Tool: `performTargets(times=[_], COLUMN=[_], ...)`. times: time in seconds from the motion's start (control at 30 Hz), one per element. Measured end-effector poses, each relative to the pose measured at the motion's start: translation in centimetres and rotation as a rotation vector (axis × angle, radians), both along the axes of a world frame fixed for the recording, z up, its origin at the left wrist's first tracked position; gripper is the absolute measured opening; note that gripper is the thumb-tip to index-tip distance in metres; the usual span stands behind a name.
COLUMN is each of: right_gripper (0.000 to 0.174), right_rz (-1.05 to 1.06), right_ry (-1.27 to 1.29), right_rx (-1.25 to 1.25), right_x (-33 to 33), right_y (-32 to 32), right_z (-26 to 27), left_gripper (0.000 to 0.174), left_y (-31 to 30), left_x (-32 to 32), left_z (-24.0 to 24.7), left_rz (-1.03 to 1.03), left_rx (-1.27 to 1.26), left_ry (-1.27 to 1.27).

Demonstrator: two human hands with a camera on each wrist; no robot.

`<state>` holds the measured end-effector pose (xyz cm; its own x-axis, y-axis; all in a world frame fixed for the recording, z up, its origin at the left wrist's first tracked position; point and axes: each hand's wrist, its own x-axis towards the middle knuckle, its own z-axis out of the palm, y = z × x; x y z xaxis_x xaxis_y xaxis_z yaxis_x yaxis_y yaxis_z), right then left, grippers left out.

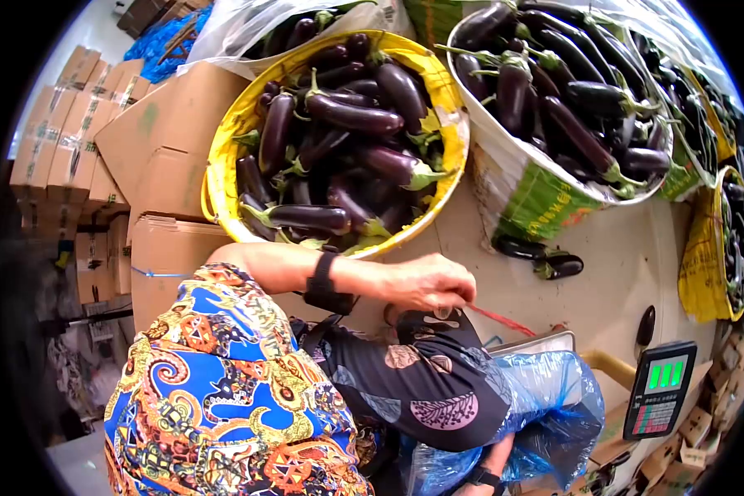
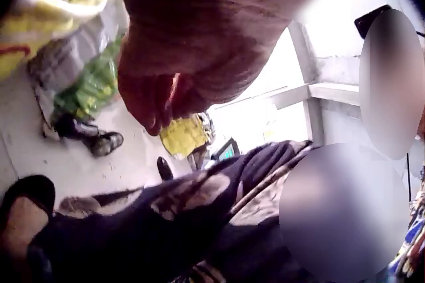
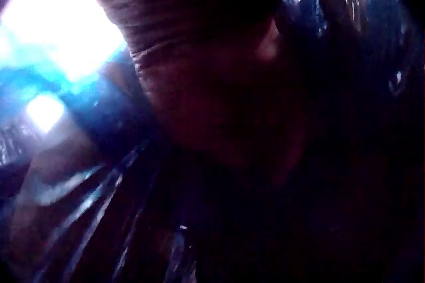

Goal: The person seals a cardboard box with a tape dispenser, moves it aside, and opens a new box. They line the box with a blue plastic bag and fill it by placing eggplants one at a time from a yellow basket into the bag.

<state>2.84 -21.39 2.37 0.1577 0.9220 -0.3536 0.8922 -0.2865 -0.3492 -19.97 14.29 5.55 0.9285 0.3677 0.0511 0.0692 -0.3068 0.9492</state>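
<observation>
My left hand (image 1: 431,283) is held over my knee with the fingers curled, pinching a red string (image 1: 504,319) that trails off to the right. In the left wrist view that hand (image 2: 192,51) fills the top, and a bit of red shows between the fingers. My right hand (image 1: 499,453) reaches into a blue plastic bag (image 1: 546,388) beside my leg. The right wrist view shows this hand (image 3: 219,97) dark, surrounded by shiny plastic folds; its fingers are lost in shadow.
A yellow-lined basket (image 1: 215,178) full of eggplants stands ahead, with a white-lined one (image 1: 492,157) to its right. Loose eggplants (image 1: 558,265) lie on the floor. A scale display (image 1: 660,388) stands at right. Flattened cardboard (image 1: 169,240) and stacked boxes (image 1: 74,149) are at left.
</observation>
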Motion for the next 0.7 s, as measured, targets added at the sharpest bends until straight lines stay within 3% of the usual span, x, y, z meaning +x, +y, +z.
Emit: performTargets(times=[0.13,0.17,0.27,0.37,0.47,0.6,0.63,0.7], right_gripper=[0.018,0.018,0.018,0.018,0.019,0.019,0.020,0.021], right_rz=[0.057,0.064,0.103,0.135,0.150,0.085,-0.169,-0.506], right_ry=[0.009,0.023,0.032,0.044,0.070,0.177,0.165,0.353], right_rx=[0.009,0.021,0.038,0.052,0.068,0.049,-0.137,-0.098], right_x=[-0.8,-0.1,-0.8,-0.9,0.4,3.2,3.6,2.7], right_y=[1.5,1.0,1.8,2.1,2.2,1.0,0.0,1.2], right_z=[-1.7,-4.0,-5.2,-5.7,-5.0,-4.1,-3.7,0.4], left_gripper=[0.026,0.034,0.065,0.069,0.068,0.063,0.052,0.050], left_y=[8.7,10.2,16.9,21.1,21.2,16.9,15.3,12.8], left_x=[-5.3,-5.1,-10.8,-15.1,-14.3,-11.5,-10.3,-8.6], left_z=[4.0,2.0,-1.7,-4.8,-3.5,1.3,4.1,7.3], left_rz=[0.399,0.460,0.560,0.502,0.438,0.513,0.471,0.439], left_rx=[0.687,0.861,1.082,1.147,1.054,0.819,0.445,-0.459], left_ry=[0.049,0.083,0.439,0.778,0.800,0.322,0.218,0.046])
